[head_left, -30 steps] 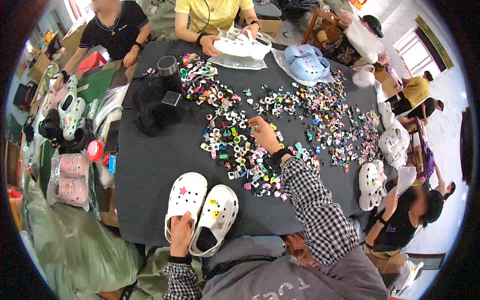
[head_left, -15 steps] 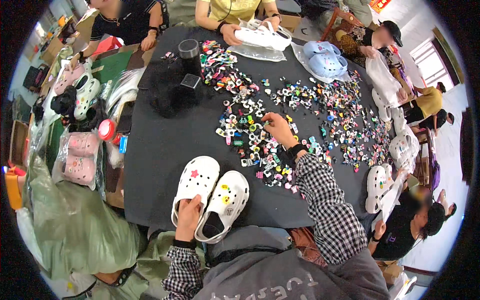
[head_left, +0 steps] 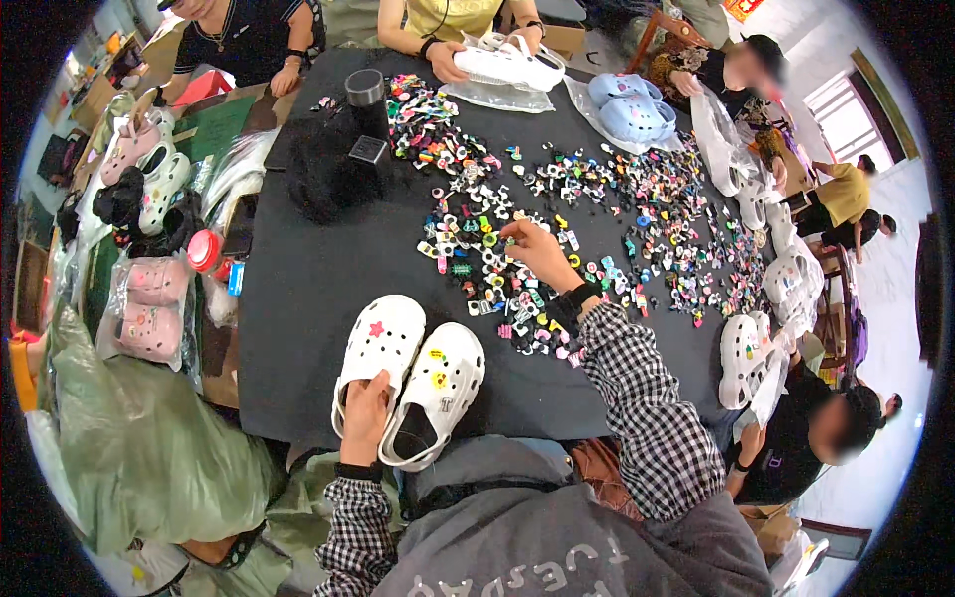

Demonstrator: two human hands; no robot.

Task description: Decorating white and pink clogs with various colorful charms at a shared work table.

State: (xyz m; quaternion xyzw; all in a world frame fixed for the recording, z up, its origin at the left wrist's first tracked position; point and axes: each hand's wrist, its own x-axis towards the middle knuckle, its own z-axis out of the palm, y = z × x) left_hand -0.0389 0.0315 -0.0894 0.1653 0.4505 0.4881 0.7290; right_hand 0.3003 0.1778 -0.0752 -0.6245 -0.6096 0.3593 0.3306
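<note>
Two white clogs [head_left: 410, 373] with small coloured charms lie side by side at the near edge of the black table [head_left: 308, 279]. My left hand [head_left: 364, 418] rests on the heel of the left clog, gripping its rim. My right hand [head_left: 537, 254] reaches out over a spread of several small colourful shoe charms [head_left: 497, 279], fingertips pinched down among them; whether a charm is between them is hidden. My checked sleeves come in from below.
More charms [head_left: 657, 209] cover the table's far right. Other people sit around it: one holds a white clog [head_left: 507, 65], a light blue pair [head_left: 629, 104] lies in plastic, another white clog [head_left: 741, 358] is at right. Bagged pink clogs [head_left: 149, 303] and a green bag [head_left: 149, 438] are at left.
My right hand has stayed among the charms, shifting slightly nearer. My left hand keeps its hold on the white clog. The view has tilted a little.
</note>
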